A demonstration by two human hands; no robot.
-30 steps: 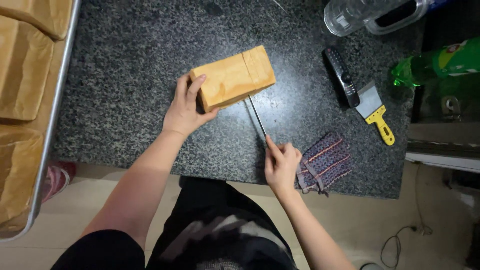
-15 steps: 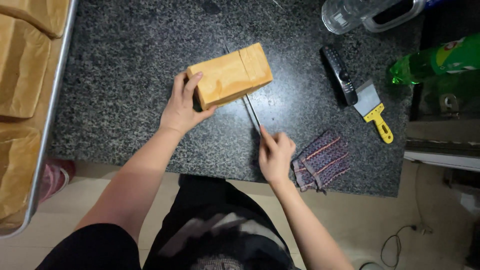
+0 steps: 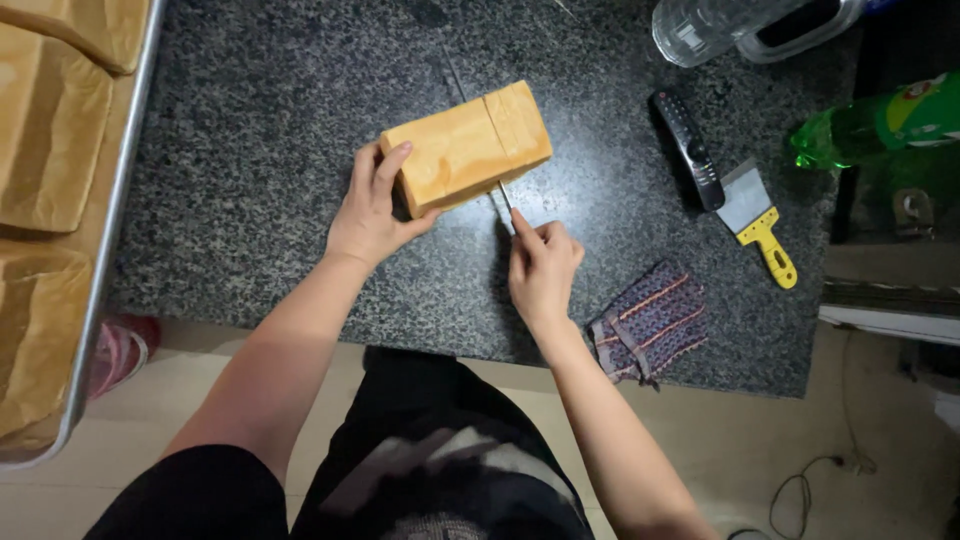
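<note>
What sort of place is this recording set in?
Probably a small bakery or home kitchen work area: a dark granite counter, a metal tray of baked loaves at the left edge, and a loaf steadied by the left hand while the right hand cuts it with a knife.

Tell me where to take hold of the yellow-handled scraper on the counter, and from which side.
Grip the scraper by its yellow handle, coming from the near right. It lies flat on the granite counter with the handle angled toward the counter's near edge and the metal blade pointing away, close beside the black remote. The handle end looks free of neighbours.
</note>
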